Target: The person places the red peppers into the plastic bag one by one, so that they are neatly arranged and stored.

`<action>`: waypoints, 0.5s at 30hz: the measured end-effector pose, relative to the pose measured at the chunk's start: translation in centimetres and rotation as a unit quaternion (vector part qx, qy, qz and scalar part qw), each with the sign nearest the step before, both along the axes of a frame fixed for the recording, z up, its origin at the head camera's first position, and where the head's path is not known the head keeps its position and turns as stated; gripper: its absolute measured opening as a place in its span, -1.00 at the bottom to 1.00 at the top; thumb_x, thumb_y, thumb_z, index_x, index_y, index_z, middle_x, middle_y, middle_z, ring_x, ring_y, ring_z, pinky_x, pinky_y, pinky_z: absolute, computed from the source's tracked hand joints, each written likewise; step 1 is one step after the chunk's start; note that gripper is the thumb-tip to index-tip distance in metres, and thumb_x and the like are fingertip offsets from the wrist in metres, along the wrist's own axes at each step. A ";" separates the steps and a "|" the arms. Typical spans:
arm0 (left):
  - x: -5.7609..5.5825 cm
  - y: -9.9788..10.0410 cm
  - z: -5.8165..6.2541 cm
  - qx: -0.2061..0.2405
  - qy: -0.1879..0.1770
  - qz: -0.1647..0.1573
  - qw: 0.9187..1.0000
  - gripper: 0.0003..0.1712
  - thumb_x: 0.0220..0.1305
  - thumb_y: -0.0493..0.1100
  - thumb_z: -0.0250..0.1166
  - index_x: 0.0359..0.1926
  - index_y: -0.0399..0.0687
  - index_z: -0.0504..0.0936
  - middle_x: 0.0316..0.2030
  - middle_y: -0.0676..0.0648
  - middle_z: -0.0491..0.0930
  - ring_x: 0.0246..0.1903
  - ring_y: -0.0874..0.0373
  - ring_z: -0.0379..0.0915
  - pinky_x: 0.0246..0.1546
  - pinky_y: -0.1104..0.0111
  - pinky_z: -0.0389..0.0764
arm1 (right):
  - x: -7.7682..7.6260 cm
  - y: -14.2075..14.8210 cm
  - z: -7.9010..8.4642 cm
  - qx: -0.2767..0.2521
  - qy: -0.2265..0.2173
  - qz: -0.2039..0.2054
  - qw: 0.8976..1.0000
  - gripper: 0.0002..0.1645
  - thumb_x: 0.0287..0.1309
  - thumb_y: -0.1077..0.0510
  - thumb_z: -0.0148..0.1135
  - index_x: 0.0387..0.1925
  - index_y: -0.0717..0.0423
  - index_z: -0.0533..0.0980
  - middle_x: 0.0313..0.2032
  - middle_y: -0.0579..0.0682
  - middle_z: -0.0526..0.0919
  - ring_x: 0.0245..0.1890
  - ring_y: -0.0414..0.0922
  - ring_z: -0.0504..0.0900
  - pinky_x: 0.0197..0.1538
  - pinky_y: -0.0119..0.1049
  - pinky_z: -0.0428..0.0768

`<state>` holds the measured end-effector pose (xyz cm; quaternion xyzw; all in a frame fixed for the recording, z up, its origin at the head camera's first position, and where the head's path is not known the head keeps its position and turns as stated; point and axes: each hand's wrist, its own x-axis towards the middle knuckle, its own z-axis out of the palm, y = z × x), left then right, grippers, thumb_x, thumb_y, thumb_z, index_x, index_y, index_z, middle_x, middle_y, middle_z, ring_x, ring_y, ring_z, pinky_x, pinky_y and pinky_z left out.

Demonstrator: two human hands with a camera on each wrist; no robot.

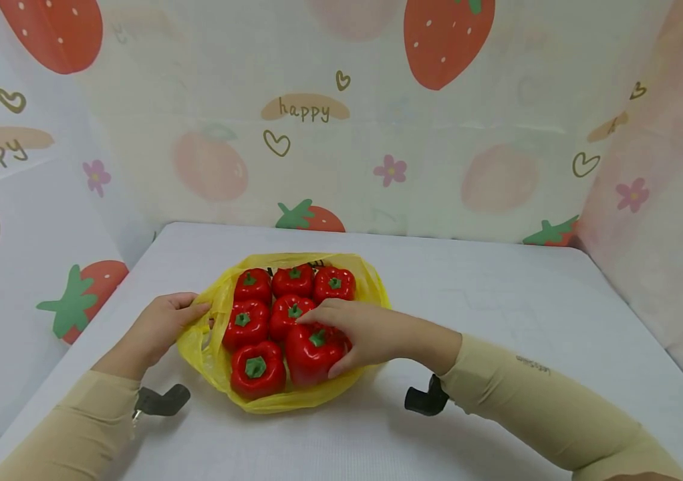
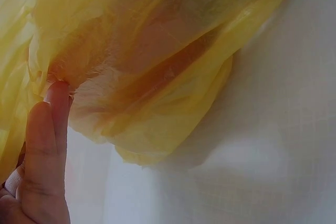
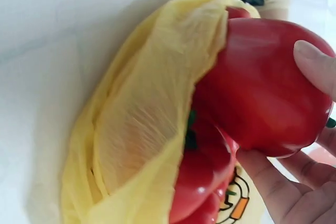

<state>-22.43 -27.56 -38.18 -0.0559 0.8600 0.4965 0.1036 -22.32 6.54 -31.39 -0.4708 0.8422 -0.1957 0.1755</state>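
A yellow plastic bag (image 1: 209, 371) lies open on the table, with several glossy red bell peppers (image 1: 250, 382) in rows inside it, green stems up. At the bag's left edge my left hand (image 1: 161, 326) pinches the plastic between thumb and fingers; the left wrist view shows its fingers (image 2: 44, 150) against the thin yellow film (image 2: 152, 87). My right hand (image 1: 371, 332) grips the bell pepper (image 1: 311, 361) at the bag's near right. In the right wrist view this pepper (image 3: 265, 85) sits above other peppers (image 3: 197, 182), thumb and fingers around it.
The white table (image 1: 498, 314) extends around the bag. Patterned cloth walls (image 1: 317, 174) with strawberries stand behind and at both sides. A black wrist mount (image 1: 164, 401) hangs beneath the left forearm, another black mount (image 1: 426, 399) beneath the right.
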 end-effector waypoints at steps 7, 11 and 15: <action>0.0 0.0 0.0 0.000 -0.003 0.000 1.000 -0.36 0.29 0.17 0.02 0.17 -0.23 0.39 -0.07 -0.16 0.52 -0.23 0.12 0.46 -0.19 0.40 0.54 | 0.4 -0.8 -1.3 0.028 0.027 0.003 0.999 -0.18 -0.15 -0.07 0.42 0.20 -0.18 0.30 0.06 -0.18 0.38 0.11 -0.26 0.30 -0.04 -0.42 0.49; 0.0 0.0 0.0 0.002 -0.004 0.000 1.000 -0.36 0.30 0.17 0.02 0.17 -0.24 0.39 -0.06 -0.17 0.52 -0.23 0.12 0.46 -0.20 0.41 0.54 | 0.8 -1.1 -1.7 0.042 0.038 0.003 0.998 -0.18 -0.16 -0.09 0.43 0.19 -0.18 0.31 0.07 -0.19 0.38 0.11 -0.26 0.31 -0.05 -0.42 0.50; 0.1 0.0 0.1 0.003 -0.001 -0.001 1.000 -0.37 0.30 0.16 0.02 0.17 -0.25 0.39 -0.07 -0.17 0.52 -0.24 0.12 0.47 -0.21 0.41 0.54 | 1.2 -1.4 -1.9 0.049 0.045 0.000 0.998 -0.18 -0.19 -0.08 0.45 0.18 -0.16 0.32 0.06 -0.20 0.38 0.11 -0.25 0.30 -0.08 -0.42 0.51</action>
